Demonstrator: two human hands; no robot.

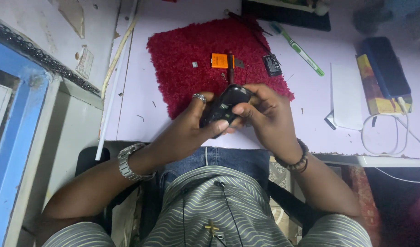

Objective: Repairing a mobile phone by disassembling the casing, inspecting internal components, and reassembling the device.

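Red mat [182, 55]: 2 hands [191, 126] [265, 114], 1 phone [226, 106].

Pale lilac tabletop [310, 98] carries red shaggy mat [182, 50] at centre. Green-white toothbrush [297, 48] just right of mat. White flat box [347, 97] further right, beside dark device, possibly power bank [384, 66], with white cable [383, 137] looped near edge.

The small black phone [224, 107] is showing a glossy plastic shell, catching light along its curve. Behind it the red mat [182, 50] is looking deep-piled and fuzzy — cloth. The table [319, 119] is looking smooth and matt. The wristwatch [127, 161] and finger ring [199, 97] are gleaming as metal — the toothbrush [297, 48] is looking plastic.
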